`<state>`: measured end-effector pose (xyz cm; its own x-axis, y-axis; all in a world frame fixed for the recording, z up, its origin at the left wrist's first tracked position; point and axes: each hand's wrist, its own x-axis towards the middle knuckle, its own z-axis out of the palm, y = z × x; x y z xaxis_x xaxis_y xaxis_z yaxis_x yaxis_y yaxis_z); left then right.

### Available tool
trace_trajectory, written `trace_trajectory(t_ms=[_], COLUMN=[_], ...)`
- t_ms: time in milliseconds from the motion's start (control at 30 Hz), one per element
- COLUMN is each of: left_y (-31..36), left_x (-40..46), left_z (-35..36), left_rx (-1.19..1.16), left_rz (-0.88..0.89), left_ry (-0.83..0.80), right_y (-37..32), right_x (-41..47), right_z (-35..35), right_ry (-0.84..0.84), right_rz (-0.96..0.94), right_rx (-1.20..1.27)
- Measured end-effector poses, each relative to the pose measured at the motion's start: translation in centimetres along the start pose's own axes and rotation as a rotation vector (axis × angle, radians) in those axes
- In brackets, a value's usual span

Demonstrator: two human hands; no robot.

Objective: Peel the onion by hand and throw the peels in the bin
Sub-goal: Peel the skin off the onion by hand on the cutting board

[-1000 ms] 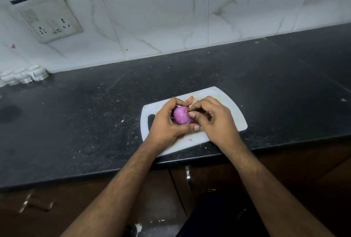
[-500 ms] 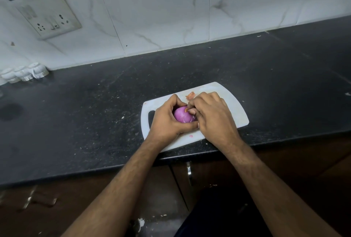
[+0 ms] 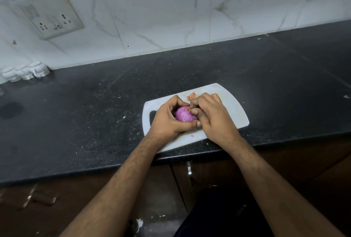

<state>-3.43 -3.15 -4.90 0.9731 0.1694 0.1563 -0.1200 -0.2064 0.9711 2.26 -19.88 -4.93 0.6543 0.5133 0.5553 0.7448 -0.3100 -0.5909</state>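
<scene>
Left hand grip curled round purple onion, right hand pinching its peel, over white cutting board.

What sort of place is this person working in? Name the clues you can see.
Most likely a home kitchen: a black stone counter, a white cutting board holding a purple onion, and a tiled wall behind.

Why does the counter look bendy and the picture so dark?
Head view: the wide-angle lens curves the black counter edge; light is dim and bluish, so the cupboards below go murky, while the purple onion on the white chopping board stays clear.
</scene>
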Motion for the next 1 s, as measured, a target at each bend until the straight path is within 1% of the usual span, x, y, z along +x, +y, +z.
trace_trajectory(t_ms=[100,200,267,367,400,500,600,700,800,1000], left_y=[0.3,0.6,0.8,0.8,0.8,0.7,0.6,0.4,0.2,-0.1], left_x=[0.0,-0.1,-0.1,-0.1,-0.1,-0.1,-0.2,-0.1,0.1,0.2], left_z=[0.0,-0.2,-0.3,-0.2,-0.2,0.0,0.1,0.1,0.1,-0.1], left_rx=[-0.06,-0.178,-0.254,-0.243,-0.226,-0.174,-0.128,-0.095,-0.066,-0.057], left_rz=[-0.026,-0.067,-0.088,-0.104,-0.108,-0.103,-0.071,-0.045,-0.024,-0.003], left_ry=[-0.056,-0.055,-0.048,-0.045,-0.039,-0.005,0.006,-0.017,-0.026,-0.023], right_y=[0.3,0.4,0.5,0.8,0.8,0.5,-0.1,-0.3,-0.4,-1.0], right_x=[0.1,0.2,0.2,0.1,0.1,0.1,0.1,0.0,-0.1,-0.1], right_z=[-0.4,-0.8,-0.7,-0.5,-0.5,-0.6,-0.6,-0.4,-0.4,-0.3], right_ry=[-0.044,-0.06,-0.027,0.03,0.048,0.075,0.077,0.057,0.086,0.083], right_rz=[0.067,0.131,0.164,0.246,0.257,0.222,0.149,0.163,0.155,0.042], right_rx=[0.121,0.237,0.28,0.387,0.387,0.281,0.233,0.235,0.202,-0.051])
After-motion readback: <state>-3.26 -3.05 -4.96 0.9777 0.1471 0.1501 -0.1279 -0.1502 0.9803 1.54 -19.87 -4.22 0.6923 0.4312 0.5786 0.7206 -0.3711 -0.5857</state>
